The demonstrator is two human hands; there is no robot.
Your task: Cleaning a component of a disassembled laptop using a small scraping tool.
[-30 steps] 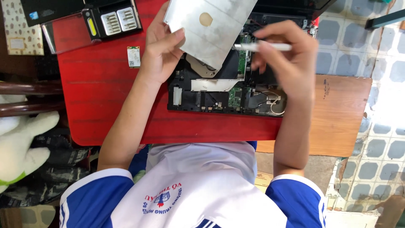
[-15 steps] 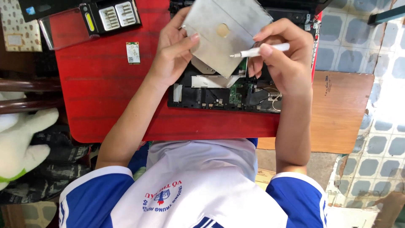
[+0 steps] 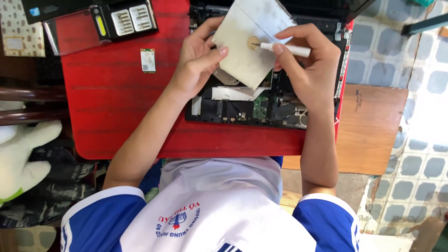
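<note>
Flat grey metal drive (image 3: 242, 42) with a round tan sticker, tilted above the opened laptop (image 3: 261, 105); white screwdriver (image 3: 284, 49) tip touching that sticker.

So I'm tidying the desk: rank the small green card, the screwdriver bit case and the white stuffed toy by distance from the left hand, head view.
From the left hand:
1. small green card, just beside it on the red table.
2. screwdriver bit case, top edge, beyond the card.
3. white stuffed toy, off the table's far side.
</note>
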